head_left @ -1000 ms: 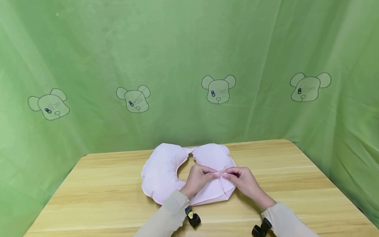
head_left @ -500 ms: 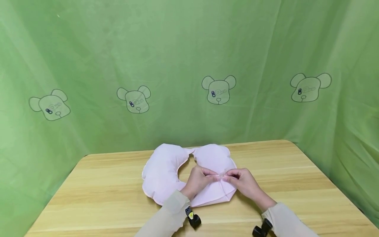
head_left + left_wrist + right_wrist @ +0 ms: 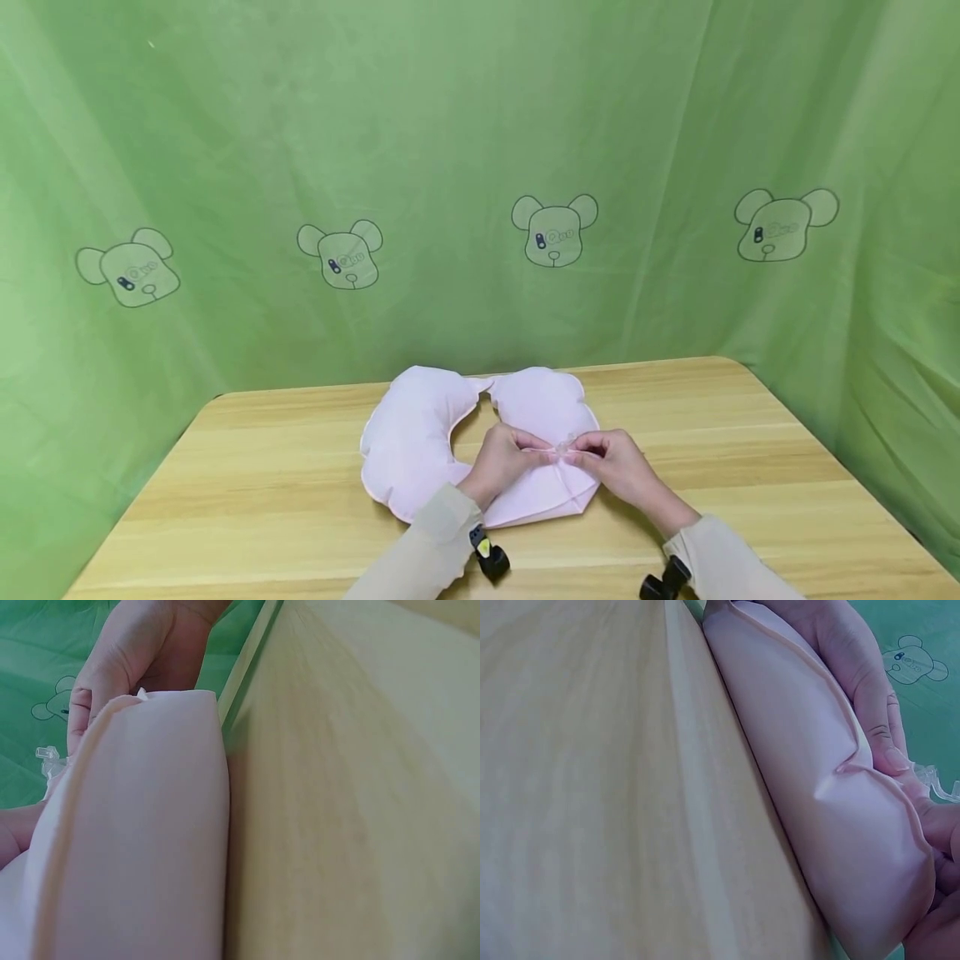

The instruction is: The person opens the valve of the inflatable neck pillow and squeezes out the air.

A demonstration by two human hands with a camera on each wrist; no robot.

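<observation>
A pale pink U-shaped inflatable neck pillow [image 3: 408, 442] lies puffed up on the table. From its near right part sticks a small clear plastic valve [image 3: 564, 446], also visible in the left wrist view as a clear valve tip [image 3: 48, 756]. My left hand [image 3: 504, 460] pinches the pillow material just left of the valve, thumb and finger meeting there. Close against the valve's right side, my right hand [image 3: 624, 471] pinches the pillow at the valve base. The fingertips partly cover the valve, so whether its cap is in cannot be told.
The wooden table [image 3: 255, 483] extends to both sides of the pillow. Behind it hangs a green curtain [image 3: 450, 125] with printed bear heads. Black wrist cameras [image 3: 491, 558] sit below the sleeves.
The hands stay at the valve with only small finger movements. Pillow, hands and table all sit slightly lower in the head view, as the camera has tilted a little.
</observation>
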